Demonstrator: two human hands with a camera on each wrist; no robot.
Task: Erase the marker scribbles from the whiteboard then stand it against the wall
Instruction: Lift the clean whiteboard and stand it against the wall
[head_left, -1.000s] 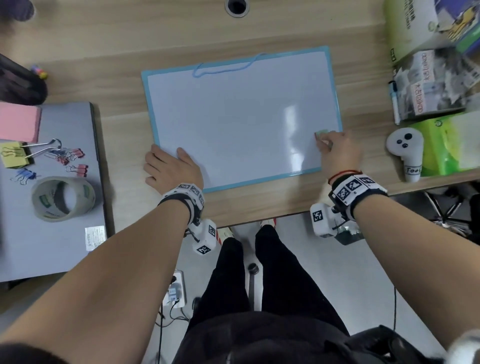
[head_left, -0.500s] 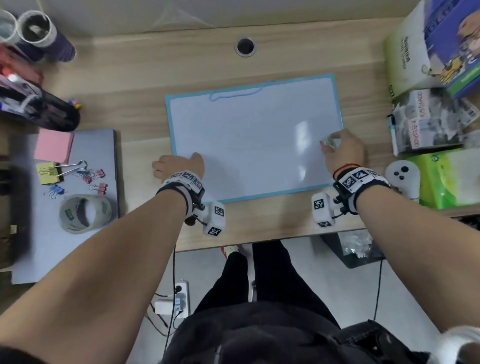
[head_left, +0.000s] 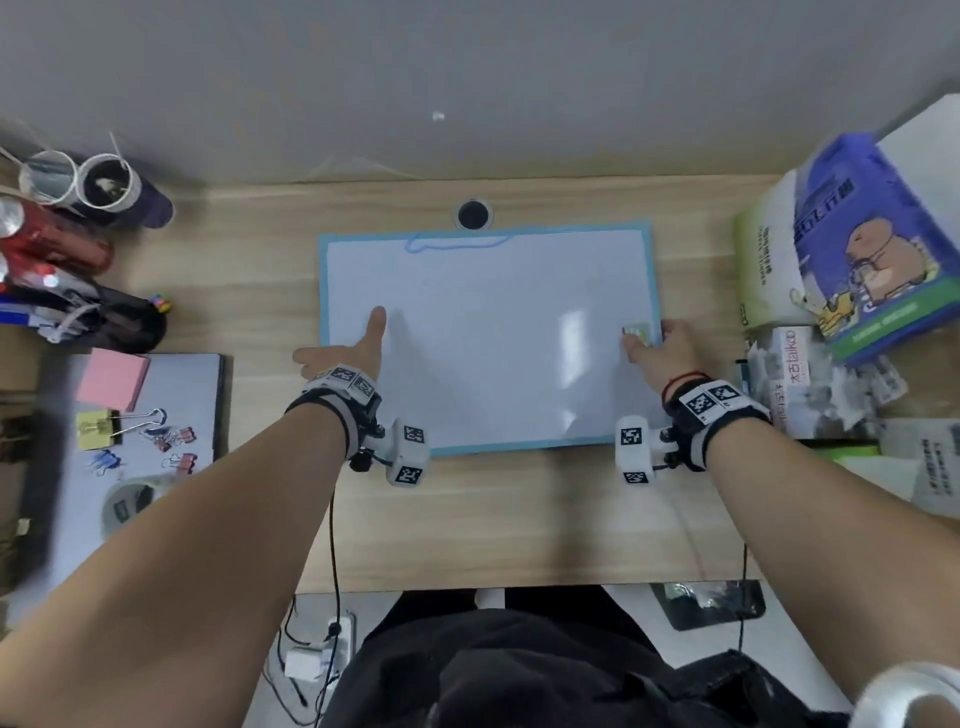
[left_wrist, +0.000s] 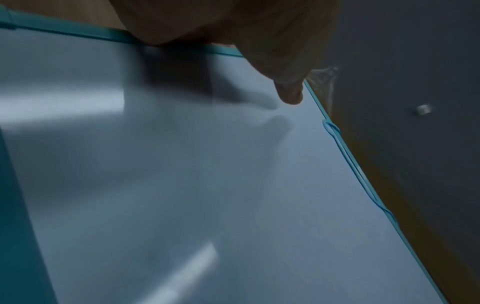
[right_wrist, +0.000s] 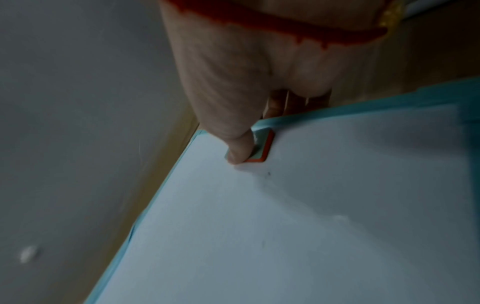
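Observation:
A white whiteboard (head_left: 488, 338) with a blue frame lies across the wooden desk, its face wiped clean, a blue cord (head_left: 457, 241) looped at its far edge near the grey wall (head_left: 467, 78). My left hand (head_left: 348, 343) holds the board's left edge, thumb (left_wrist: 289, 94) stretched over the face and fingers hidden underneath. At the right edge, my right hand (head_left: 660, 348) pinches the board. Its thumb (right_wrist: 239, 152) presses a small green, orange-rimmed eraser (right_wrist: 263, 150) onto the face, and its fingers curl behind the frame.
Cartons and packets (head_left: 852, 249) crowd the right side of the desk. Cans and cups (head_left: 83, 192) stand at the back left. A grey pad (head_left: 197, 384) with pink notes (head_left: 111, 379), binder clips and a tape roll (head_left: 130, 506) lies left. A cable hole (head_left: 472, 213) sits behind the board.
The board has slid away from me toward the wall. My left hand went from the near left corner up the left edge, thumb now over the face. My right hand kept the eraser.

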